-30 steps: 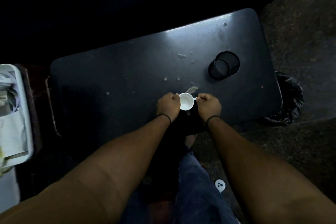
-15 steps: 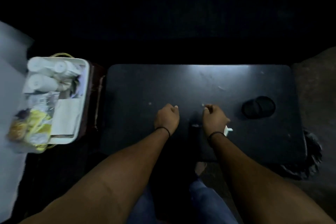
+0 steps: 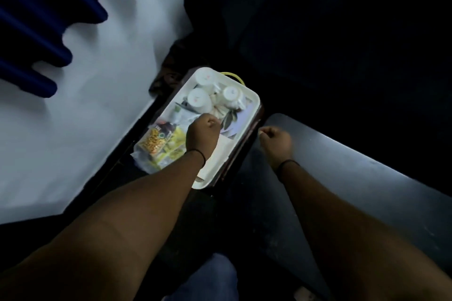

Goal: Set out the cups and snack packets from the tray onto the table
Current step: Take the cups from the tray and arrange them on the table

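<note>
A white tray stands left of the dark table. At its far end three white cups sit upside down. Yellow snack packets lie at its near left, with clear wrappers around them. My left hand hangs over the middle of the tray as a closed fist; I see nothing held in it. My right hand is also a fist, just over the table's left edge, beside the tray. My left forearm hides the tray's near end.
A pale wall runs along the left, with a dark blue ridged shape at the top left. A yellow cord loops behind the tray. Dark seating fills the top right. My blue trouser leg is at the bottom.
The view has swung left from the table to the tray. My left hand has moved from the table to over the tray. The white cup and the black ring are out of view.
</note>
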